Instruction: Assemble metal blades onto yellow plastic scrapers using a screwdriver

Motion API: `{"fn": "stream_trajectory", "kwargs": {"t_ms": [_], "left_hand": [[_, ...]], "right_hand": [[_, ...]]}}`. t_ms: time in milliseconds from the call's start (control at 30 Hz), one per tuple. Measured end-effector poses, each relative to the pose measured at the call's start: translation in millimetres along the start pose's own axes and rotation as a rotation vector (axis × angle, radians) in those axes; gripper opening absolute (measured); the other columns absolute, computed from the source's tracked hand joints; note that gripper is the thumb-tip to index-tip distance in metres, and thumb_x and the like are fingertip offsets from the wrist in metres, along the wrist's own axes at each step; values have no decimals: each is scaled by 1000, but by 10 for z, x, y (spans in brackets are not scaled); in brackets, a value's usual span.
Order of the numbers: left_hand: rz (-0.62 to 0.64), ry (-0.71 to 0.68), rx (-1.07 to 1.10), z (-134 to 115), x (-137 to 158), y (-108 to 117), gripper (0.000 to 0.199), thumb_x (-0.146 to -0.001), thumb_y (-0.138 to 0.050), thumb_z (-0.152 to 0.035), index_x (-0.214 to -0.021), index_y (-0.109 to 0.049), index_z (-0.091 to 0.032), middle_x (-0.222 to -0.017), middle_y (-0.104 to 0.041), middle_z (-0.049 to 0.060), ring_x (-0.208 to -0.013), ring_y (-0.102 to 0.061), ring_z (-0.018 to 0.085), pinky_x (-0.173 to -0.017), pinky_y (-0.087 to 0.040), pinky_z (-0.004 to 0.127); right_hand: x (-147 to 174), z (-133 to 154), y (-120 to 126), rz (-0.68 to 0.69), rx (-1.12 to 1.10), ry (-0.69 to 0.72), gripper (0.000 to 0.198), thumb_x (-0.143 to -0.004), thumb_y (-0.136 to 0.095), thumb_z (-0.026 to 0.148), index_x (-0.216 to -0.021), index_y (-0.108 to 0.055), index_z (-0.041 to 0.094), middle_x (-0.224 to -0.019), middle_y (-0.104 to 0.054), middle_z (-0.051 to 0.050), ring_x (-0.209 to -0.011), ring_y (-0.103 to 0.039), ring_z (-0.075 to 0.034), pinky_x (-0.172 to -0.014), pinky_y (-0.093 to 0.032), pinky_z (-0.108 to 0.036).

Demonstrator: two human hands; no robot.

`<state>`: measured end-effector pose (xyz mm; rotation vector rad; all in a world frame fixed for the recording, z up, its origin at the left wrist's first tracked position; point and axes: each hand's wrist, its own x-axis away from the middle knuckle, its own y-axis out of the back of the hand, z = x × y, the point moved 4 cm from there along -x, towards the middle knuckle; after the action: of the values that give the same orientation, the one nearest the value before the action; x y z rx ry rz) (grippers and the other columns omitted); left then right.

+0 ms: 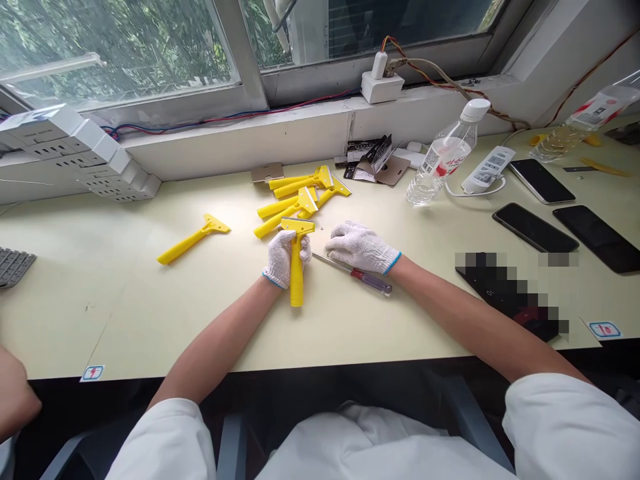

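Note:
My left hand (281, 259), in a white knit glove, is wrapped round a yellow scraper (297, 267) held upright, its wide head at the top. To its right, my gloved right hand (361, 247) rests low on the table with the fingers bent and drawn together; whatever is at the fingertips is too small to make out. Just below that hand lies a screwdriver (371, 280) with a purple and red handle, its shaft pointing towards my left hand. Beyond my left hand is a pile of several yellow scrapers (290, 207). A single yellow scraper (193, 241) lies apart on the left.
A water bottle (443, 157), a power strip (489, 170) and several phones (535, 228) are on the right. Opened black packaging (373, 159) lies near the window ledge. White boxes (85, 153) are stacked at the left back. Another person's arm (17, 393) shows at the left edge.

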<state>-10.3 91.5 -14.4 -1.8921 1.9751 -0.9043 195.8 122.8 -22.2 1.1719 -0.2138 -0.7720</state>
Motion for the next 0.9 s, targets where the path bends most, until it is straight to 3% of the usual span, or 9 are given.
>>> {"fn": "stream_trajectory", "kwargs": {"t_ms": [100, 200, 333, 567, 900], "left_hand": [[-13, 16, 56, -38, 10, 36, 28, -76, -74, -43, -88, -62, -20, -66, -54, -3, -44, -42, 8, -43, -34, 24], [-50, 52, 72, -66, 21, 69, 31, -80, -71, -49, -79, -60, -20, -64, -51, -2, -42, -40, 8, -42, -32, 24], [-66, 61, 70, -71, 25, 78, 37, -83, -71, -54, -78, -59, -20, -62, -51, -2, -41, -43, 8, -41, -33, 24], [-26, 28, -54, 19, 0, 22, 33, -77, -70, -51, -86, -62, -20, -65, -60, 1, -41, -48, 11, -38, -34, 25], [59, 9, -231, 132, -10, -59, 44, -76, -75, -54, -99, -67, -17, -70, -67, 3, -47, -56, 14, -42, -42, 27]], "right_hand": [[8, -57, 44, -111, -97, -136, 34, -104, -71, 41, -129, -84, 22, -133, -74, -12, -121, -68, -27, -111, -55, -40], [-2, -133, 125, -226, -101, -297, 42, -109, -68, 45, -140, -75, 17, -136, -71, -13, -120, -70, -25, -109, -60, -41], [-29, -217, 222, -268, -55, -380, 50, -111, -70, 50, -146, -67, 15, -142, -68, -14, -126, -70, -25, -110, -63, -46], [-38, -201, 171, -201, 36, -377, 45, -111, -70, 47, -144, -70, 16, -144, -68, -14, -128, -69, -24, -113, -63, -47], [-151, -139, 138, -107, 153, -377, 44, -112, -70, 47, -142, -70, 16, -143, -68, -14, -128, -69, -24, -113, -63, -46]]}}
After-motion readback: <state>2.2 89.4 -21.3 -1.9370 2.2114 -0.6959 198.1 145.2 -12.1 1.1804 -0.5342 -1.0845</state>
